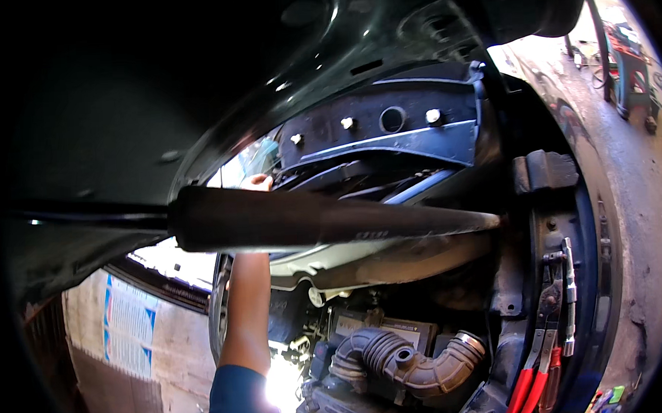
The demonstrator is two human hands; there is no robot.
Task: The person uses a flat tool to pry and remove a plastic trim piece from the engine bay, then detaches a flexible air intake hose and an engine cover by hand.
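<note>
My left hand [260,181] reaches up behind a thick black strut [331,214] that crosses the view under the raised dark hood [120,105]. Its visible fingers are curled at the left end of a dark metal panel [371,116], which has white fasteners and a round hole; what they grip is hidden. The strut hides part of my forearm. Below lie a ribbed rubber intake hose [404,362] and a battery [351,325]. My right hand is out of view.
Red-handled pliers [527,382], a metal socket extension [569,292] and a screwdriver [551,381] rest along the car's front edge at right. A papered wall [85,320] is at lower left. A red and dark equipment stand [627,75] stands on the concrete floor [643,252].
</note>
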